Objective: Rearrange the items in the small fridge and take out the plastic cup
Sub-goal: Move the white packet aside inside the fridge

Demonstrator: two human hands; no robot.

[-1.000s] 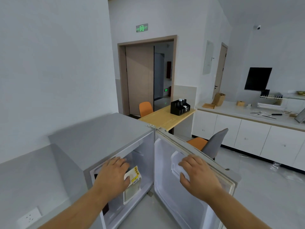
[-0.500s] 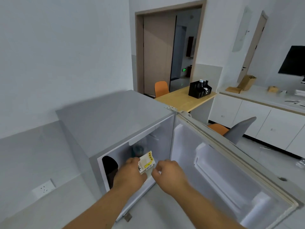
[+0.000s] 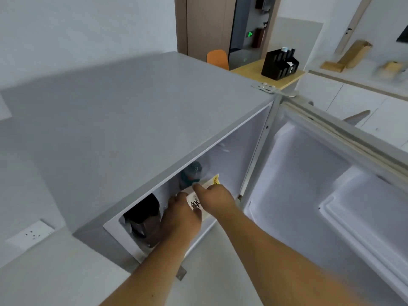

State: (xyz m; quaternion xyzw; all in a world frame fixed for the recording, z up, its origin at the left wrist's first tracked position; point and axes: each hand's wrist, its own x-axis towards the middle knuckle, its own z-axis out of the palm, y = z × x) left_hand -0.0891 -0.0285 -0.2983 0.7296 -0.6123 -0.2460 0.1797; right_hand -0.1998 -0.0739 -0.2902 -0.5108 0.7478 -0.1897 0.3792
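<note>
Hands meet inside the fridge at lower centre of the frame, both on a white carton. The left hand wraps the carton's near left side, fingers curled round it and clamped; the right hand lies over its top right, forefinger stretched along the upper edge, the other fingers folded down against the pack, so it too looks closed on the carton. Between the two hands a large black Chinese character shows on the carton's white face, and a yellow label with small dark print, too blurred to read, sticks out past the right fingertips. Just beyond the carton, deeper in the fridge and above the right forefinger in the frame, stands a teal bottle with a clear top. Left of the left hand, touching or nearly touching its wrist, sits a dark cup with a black lid, clear-walled with dark contents, close to the left wall of the compartment; whether it is plastic cannot be told for sure. The door stands wide open at right, its white inner shelves bare. At upper right, a green sign glows in the doorway, unreadable.
</note>
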